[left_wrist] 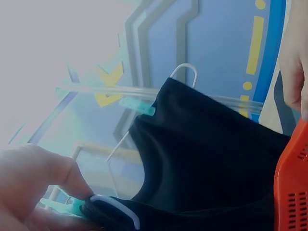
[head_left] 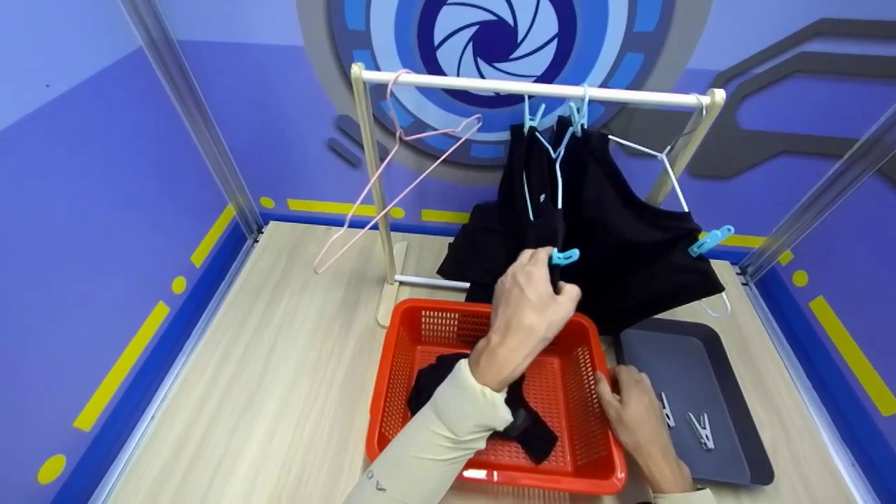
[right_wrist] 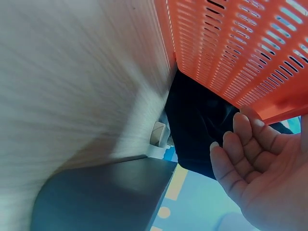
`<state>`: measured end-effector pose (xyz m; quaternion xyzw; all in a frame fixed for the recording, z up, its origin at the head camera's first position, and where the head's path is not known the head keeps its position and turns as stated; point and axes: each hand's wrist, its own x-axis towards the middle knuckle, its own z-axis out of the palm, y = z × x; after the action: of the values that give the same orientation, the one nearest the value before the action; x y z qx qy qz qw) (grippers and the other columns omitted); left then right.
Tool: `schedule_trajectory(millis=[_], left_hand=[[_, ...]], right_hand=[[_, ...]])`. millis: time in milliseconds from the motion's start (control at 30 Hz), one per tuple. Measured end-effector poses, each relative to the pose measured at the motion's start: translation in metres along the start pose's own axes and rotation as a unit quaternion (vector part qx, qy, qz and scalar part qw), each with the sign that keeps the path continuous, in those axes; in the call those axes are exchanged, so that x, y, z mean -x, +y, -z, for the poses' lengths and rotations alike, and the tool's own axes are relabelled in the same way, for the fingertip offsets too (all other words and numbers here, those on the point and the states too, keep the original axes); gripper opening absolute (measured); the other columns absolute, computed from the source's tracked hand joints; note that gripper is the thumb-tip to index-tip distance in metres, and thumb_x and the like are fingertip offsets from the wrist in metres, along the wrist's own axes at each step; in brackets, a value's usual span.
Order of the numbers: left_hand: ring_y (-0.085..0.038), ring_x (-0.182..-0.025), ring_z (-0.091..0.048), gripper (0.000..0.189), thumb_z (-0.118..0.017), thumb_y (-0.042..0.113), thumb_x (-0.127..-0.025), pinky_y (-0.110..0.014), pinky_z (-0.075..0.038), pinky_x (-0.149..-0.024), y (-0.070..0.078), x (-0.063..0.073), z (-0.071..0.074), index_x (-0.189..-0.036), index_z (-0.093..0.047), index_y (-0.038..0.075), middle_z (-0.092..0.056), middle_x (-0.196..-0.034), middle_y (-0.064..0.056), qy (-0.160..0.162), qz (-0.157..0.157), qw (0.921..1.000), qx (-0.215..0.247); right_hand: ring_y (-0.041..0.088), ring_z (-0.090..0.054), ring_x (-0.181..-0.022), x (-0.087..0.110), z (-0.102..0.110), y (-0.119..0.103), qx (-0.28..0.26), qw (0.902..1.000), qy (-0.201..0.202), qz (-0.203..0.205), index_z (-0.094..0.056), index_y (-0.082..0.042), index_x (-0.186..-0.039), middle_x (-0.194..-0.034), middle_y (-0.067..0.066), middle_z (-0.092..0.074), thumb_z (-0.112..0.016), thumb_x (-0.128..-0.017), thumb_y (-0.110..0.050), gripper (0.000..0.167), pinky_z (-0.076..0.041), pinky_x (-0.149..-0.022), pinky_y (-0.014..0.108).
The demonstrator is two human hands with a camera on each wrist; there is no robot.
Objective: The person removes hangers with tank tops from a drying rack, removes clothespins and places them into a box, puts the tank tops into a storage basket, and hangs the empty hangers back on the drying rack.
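Note:
My left hand (head_left: 528, 308) pinches the near edge of a black garment (head_left: 630, 245) between thumb and fingers. A blue clothespin (head_left: 565, 257) sits right at those fingertips, and in the left wrist view a pale hanger end (left_wrist: 118, 209) shows beside the thumb. Another blue clothespin (head_left: 710, 240) is on the garment's right side, by the white hanger (head_left: 675, 178). My right hand (head_left: 637, 413) holds the right rim of the red basket (head_left: 381, 392), thumb over the rim and fingers along the outer wall. Black clothing (head_left: 535, 427) lies inside the basket.
A wooden rack (head_left: 476, 85) stands behind the basket, with an unused pink hanger (head_left: 364, 196) at left. Light-blue clothespins (head_left: 577, 119) grip black cloth near the rail. The grey tray (head_left: 735, 420) at right holds white clothespins (head_left: 702, 430). Walls with metal posts border the table.

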<state>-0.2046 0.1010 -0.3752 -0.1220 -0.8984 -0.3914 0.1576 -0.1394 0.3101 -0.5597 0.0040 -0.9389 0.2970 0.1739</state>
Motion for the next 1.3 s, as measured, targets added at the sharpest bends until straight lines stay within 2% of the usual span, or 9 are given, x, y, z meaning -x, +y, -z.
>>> schedule_trajectory(millis=[233,433,500,600,700,967,1133,1200,1300], left_hand=[[-0.030,-0.101,-0.073,0.041,-0.069,0.008,-0.085,-0.040,-0.059,-0.088,-0.011,0.002,0.013,-0.125,-0.073,0.000,-0.074,-0.117,-0.011,0.032,-0.008,0.9994,0.009],[-0.035,-0.100,-0.074,0.047,-0.069,0.010,-0.086,-0.045,-0.060,-0.086,-0.026,0.005,0.023,-0.130,-0.071,-0.005,-0.075,-0.116,-0.017,0.054,0.006,0.9985,0.008],[-0.035,-0.090,-0.075,0.036,-0.068,0.013,-0.088,-0.046,-0.060,-0.079,-0.031,0.006,0.027,-0.119,-0.075,-0.004,-0.077,-0.104,-0.017,0.053,0.016,0.9985,0.004],[-0.032,-0.074,-0.073,0.016,-0.067,0.018,-0.091,-0.046,-0.058,-0.067,-0.037,0.006,0.033,-0.088,-0.073,0.004,-0.073,-0.081,-0.012,0.048,0.031,0.9983,-0.013],[-0.031,-0.068,-0.071,0.026,-0.068,0.021,-0.095,-0.045,-0.056,-0.062,-0.042,0.006,0.038,-0.072,-0.066,0.008,-0.068,-0.070,-0.009,0.044,0.038,0.9978,-0.030],[-0.030,-0.070,-0.072,0.026,-0.076,0.025,-0.100,-0.042,-0.057,-0.064,-0.052,0.001,0.048,-0.085,-0.078,0.004,-0.074,-0.076,-0.011,0.058,0.028,0.9969,-0.044],[-0.033,-0.079,-0.075,0.017,-0.082,0.021,-0.095,-0.045,-0.059,-0.071,-0.056,-0.005,0.060,-0.094,-0.082,0.004,-0.078,-0.088,-0.011,0.072,0.054,0.9949,-0.048],[-0.032,-0.079,-0.074,0.017,-0.084,0.022,-0.094,-0.045,-0.058,-0.070,-0.057,-0.010,0.065,-0.090,-0.081,0.005,-0.076,-0.084,-0.008,0.064,0.064,0.9947,-0.050],[-0.027,-0.073,-0.070,0.026,-0.084,0.024,-0.095,-0.043,-0.056,-0.067,-0.059,-0.017,0.073,-0.076,-0.075,0.008,-0.064,-0.070,-0.002,0.048,0.070,0.9949,-0.055]], right_hand=[[0.024,-0.052,-0.083,0.002,0.000,0.002,0.001,0.9998,0.012,0.018,-0.063,-0.008,-0.090,-0.085,0.002,-0.055,-0.066,-0.103,-0.016,0.015,-0.047,-0.072,0.049],[0.025,-0.052,-0.084,0.001,0.001,0.003,-0.001,0.9997,0.012,0.022,-0.063,-0.009,-0.089,-0.085,0.001,-0.055,-0.066,-0.103,-0.017,0.016,-0.046,-0.073,0.050],[0.025,-0.052,-0.084,0.001,0.002,0.003,0.000,0.9998,0.009,0.019,-0.063,-0.009,-0.089,-0.085,0.001,-0.055,-0.066,-0.103,-0.017,0.016,-0.046,-0.072,0.050],[0.025,-0.052,-0.084,0.000,0.002,0.003,-0.002,0.9998,0.010,0.016,-0.063,-0.008,-0.090,-0.085,0.002,-0.056,-0.066,-0.103,-0.017,0.016,-0.045,-0.072,0.049],[0.024,-0.052,-0.084,0.001,0.002,0.003,-0.004,0.9998,0.011,0.015,-0.064,-0.008,-0.090,-0.086,0.002,-0.056,-0.066,-0.103,-0.016,0.016,-0.045,-0.072,0.048],[0.025,-0.052,-0.085,0.001,0.000,0.002,-0.010,0.9999,0.006,0.007,-0.063,-0.008,-0.090,-0.086,0.004,-0.056,-0.066,-0.103,-0.016,0.016,-0.046,-0.074,0.049],[0.026,-0.053,-0.085,0.000,0.000,0.002,-0.011,0.9999,-0.001,0.010,-0.063,-0.008,-0.090,-0.086,0.003,-0.057,-0.066,-0.103,-0.017,0.016,-0.045,-0.074,0.049],[0.026,-0.053,-0.084,0.000,0.000,0.003,-0.010,0.9999,-0.002,0.012,-0.063,-0.008,-0.089,-0.085,0.001,-0.057,-0.066,-0.103,-0.017,0.016,-0.045,-0.073,0.049],[0.025,-0.052,-0.082,-0.001,0.000,0.003,-0.009,0.9999,-0.003,0.012,-0.063,-0.008,-0.089,-0.084,0.001,-0.055,-0.066,-0.102,-0.016,0.016,-0.044,-0.072,0.048]])
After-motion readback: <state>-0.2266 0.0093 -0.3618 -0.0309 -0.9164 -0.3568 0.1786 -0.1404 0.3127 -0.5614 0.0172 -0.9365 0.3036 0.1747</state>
